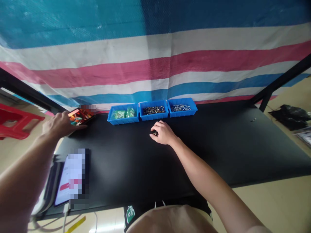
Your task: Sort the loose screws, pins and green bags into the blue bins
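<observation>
My left hand (pixel 57 124) is at the far left of the black table, closed around the near left side of a dark-edged device like a phone (pixel 81 116), its screen lit with a bright orange picture. The thumb lies along its lower edge. My right hand (pixel 163 133) is over the middle of the table, thumb and fingers pinched on a small dark and brass-coloured metal piece (pixel 155 132), mostly hidden by the fingers. Just beyond it stands a blue bin (pixel 155 116) of small brass and dark metal pieces.
Left of that bin, another blue bin (pixel 123 121) holds green-tinted bags; on the right, a blue bin (pixel 183 113) holds long silvery pins or screws. A lit tablet (pixel 71 178) lies at the table's (pixel 116 168) near left. A striped sheet (pixel 109 72) hangs behind; a red stool (pixel 18 121) stands left.
</observation>
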`<state>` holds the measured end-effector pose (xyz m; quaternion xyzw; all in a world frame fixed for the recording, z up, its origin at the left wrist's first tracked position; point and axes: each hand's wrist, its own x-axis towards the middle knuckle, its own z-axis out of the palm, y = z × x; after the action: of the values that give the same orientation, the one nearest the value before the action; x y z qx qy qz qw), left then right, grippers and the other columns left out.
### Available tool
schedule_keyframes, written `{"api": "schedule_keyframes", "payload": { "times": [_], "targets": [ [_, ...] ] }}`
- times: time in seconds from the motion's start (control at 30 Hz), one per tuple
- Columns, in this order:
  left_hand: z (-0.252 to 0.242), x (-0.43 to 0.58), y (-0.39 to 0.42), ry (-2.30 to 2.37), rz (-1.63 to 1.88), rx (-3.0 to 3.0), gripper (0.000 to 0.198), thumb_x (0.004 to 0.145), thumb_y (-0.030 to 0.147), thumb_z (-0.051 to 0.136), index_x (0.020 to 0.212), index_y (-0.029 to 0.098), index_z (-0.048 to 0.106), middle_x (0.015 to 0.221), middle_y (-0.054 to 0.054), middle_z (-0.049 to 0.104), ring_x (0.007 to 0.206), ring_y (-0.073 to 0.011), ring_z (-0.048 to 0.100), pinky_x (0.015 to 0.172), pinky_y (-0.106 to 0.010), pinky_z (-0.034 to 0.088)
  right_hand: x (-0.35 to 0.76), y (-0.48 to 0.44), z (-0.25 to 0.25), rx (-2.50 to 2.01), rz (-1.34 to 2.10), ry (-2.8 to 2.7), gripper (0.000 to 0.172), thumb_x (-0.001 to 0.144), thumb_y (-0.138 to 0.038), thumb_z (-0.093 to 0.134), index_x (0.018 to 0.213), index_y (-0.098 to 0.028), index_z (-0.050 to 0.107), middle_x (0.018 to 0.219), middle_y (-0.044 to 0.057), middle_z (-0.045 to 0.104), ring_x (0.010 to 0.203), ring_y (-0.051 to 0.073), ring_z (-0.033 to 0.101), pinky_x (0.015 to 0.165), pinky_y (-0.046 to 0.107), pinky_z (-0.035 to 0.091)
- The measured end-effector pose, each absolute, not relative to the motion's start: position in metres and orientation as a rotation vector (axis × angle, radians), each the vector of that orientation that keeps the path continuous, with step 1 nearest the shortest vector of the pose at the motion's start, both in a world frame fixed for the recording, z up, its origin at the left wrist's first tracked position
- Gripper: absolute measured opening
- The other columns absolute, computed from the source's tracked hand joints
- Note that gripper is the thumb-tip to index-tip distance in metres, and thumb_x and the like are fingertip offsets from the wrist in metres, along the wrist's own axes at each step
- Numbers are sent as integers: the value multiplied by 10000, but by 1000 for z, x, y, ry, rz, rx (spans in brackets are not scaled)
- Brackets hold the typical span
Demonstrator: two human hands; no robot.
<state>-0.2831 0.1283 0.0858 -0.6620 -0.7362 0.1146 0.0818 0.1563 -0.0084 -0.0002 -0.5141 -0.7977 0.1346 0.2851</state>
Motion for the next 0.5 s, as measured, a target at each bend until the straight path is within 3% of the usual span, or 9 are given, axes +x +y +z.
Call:
{"api": "schedule_keyframes", "payload": {
  "times": [0.4,0.5],
  "targets": [
    [94,-275,128,-2257,532,-2077,958,715,745,525,1367,53,407,1315,-253,534,1154,-394,555,874,-443,502,157,-8,1,-1372,378,-2141,144,814,-323,684,861,-188,696,930,65,669,869,204,554,845,370,442],
    [87,-289,141,-2238,518,-2084,1011,650,746,587,1352,34,437,1327,-284,517,1158,-406,551,870,-439,502,157,-8,2,-1376,381,-2138,145,817,-322,684,868,-186,697,933,65,669,870,205,553,846,370,440]
  ]
}}
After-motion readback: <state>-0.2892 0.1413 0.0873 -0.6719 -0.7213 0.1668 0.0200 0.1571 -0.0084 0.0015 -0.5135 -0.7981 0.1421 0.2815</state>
